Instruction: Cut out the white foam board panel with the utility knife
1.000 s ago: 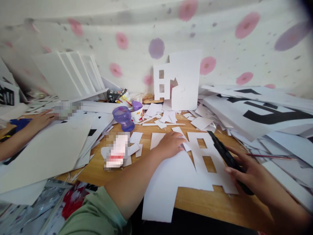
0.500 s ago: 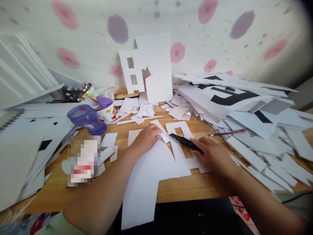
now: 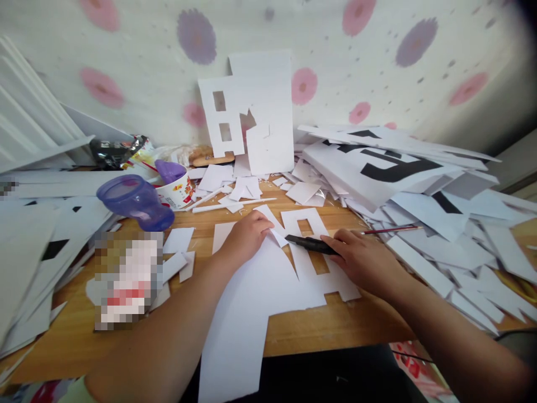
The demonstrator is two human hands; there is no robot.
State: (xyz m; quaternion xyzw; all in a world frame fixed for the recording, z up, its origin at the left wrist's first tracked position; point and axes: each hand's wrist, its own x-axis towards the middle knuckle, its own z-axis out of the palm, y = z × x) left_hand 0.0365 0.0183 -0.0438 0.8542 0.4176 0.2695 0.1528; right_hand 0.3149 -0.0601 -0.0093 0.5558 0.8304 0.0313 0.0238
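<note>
- Head view: the left hand [image 3: 245, 238] presses flat on the white cut-out sheet [image 3: 268, 280] lying on the desk [image 3: 335, 327].
- The right hand [image 3: 364, 260], clenched round the black knife [image 3: 309, 244], has swung its blade flatter since half a second ago, now across the sheet's window.

Your right hand [image 3: 364, 262] is gripping a black utility knife [image 3: 309, 243], its tip lying on the white cut-out sheet [image 3: 268, 291] and pointing towards your left hand [image 3: 245, 238]. Your left hand is pressing flat on that sheet, just beside the knife tip. Beyond the knife, a rectangular window [image 3: 306, 226] is showing in the sheet. Right of your knife hand, a red pencil [image 3: 390, 229] is lying against a heap of white boards [image 3: 419, 184]. Well to the left of your pressing hand, a purple cup [image 3: 134, 200] is lying on its side.
</note>
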